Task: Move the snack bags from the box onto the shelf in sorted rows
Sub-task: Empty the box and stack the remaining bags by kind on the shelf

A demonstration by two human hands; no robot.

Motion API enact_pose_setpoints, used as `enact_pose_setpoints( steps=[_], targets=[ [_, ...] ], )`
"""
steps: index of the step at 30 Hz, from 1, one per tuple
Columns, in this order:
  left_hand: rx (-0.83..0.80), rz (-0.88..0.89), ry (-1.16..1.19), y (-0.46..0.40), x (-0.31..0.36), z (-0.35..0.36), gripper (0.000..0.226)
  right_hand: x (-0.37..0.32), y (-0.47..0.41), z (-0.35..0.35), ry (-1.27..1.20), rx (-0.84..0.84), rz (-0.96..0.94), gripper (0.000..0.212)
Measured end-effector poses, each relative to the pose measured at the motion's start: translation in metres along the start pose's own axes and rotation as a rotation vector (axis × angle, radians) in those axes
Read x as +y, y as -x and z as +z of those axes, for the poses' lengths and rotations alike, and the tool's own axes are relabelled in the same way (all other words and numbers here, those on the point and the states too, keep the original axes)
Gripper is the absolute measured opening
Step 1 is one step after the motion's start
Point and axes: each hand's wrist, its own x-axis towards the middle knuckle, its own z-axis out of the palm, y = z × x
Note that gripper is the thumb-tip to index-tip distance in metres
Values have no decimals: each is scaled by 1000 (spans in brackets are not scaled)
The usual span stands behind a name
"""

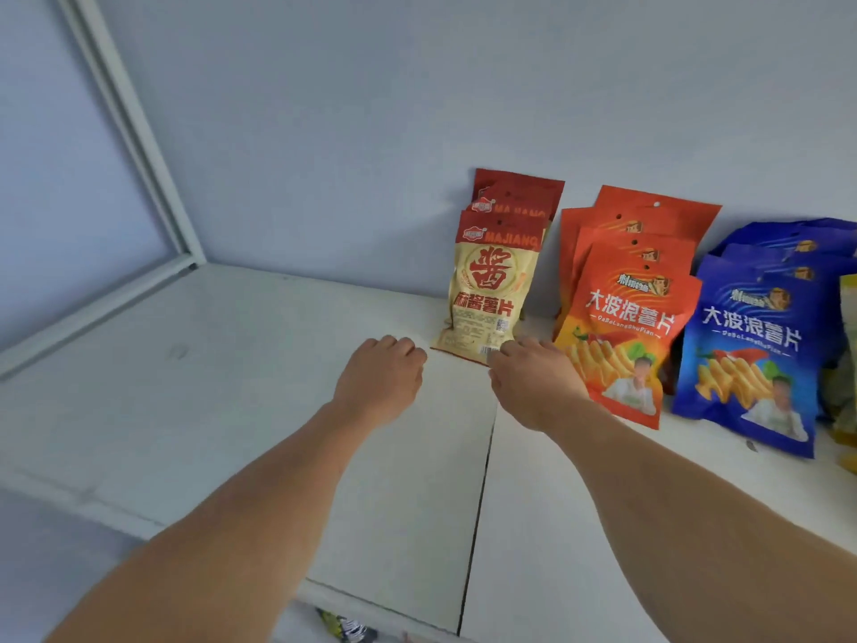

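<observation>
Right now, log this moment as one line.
left hand: empty, near cream bag | right hand: touching its bottom edge | rows: cream, orange bags, blue bags | shelf

Cream bag [487, 290]: "MAJIANG" on the red top band, a big red "酱" in a circle, "麻酱薯片" beneath it.
Bag behind [517, 197]: "MAJIANG", partly covered.
Orange bag [626, 336]: "大波浪薯片", with small "DaBoLangShuPian" under it.
Blue bag [751, 359]: "大波浪薯片" in white; the small line below is too blurred to read.
</observation>
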Motion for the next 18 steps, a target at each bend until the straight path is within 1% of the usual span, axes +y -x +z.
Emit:
enact_pose_setpoints(
  steps=[2, 5, 9, 11, 15, 18],
  targets=[
    [-61, -41, -63, 35, 1, -13, 33, -19, 11, -1, -2, 27, -79, 25],
    [-85, -140, -127, 97, 4, -29, 32, -55, 28, -1, -45, 40, -193, 26],
    [-99, -332, -98, 195, 12, -48, 31, -115, 60, -4, -120, 74, -330, 30],
    [-113, -404, -77, 248, 19, -59, 30, -148, 81, -5, -147, 63, -390, 31],
    [-94, -574, -102, 354, 24, -83, 27, -222, 122, -13, -167, 81, -532, 25],
    [-98, -738, -58, 435, 23, -99, 32, -284, 156, -21, -193, 91, -611, 18]
  ],
)
